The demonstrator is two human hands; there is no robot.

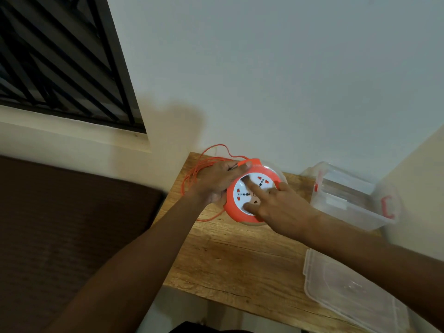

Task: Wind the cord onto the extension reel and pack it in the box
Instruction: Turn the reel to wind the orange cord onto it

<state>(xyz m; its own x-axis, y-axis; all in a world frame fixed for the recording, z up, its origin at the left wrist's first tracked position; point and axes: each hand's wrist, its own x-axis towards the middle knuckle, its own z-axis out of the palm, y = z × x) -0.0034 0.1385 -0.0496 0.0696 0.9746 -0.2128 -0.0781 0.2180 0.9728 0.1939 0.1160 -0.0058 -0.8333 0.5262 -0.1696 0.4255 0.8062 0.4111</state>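
An orange extension reel (242, 213) with a white socket face lies flat on the wooden table (240, 255). My left hand (216, 180) grips its left rim, with the thumb on the orange handle. My right hand (276, 205) rests on the white face, with the index finger and thumb spread across the sockets. Loose orange cord (192, 174) loops off the table's back left corner and trails under my left wrist. A clear plastic box (348, 200) with orange clasps stands open to the right of the reel.
The box's clear lid (348, 294) lies at the table's front right. A white wall runs behind the table and a barred window (60, 63) sits at upper left. A dark brown surface (72, 224) lies left of the table.
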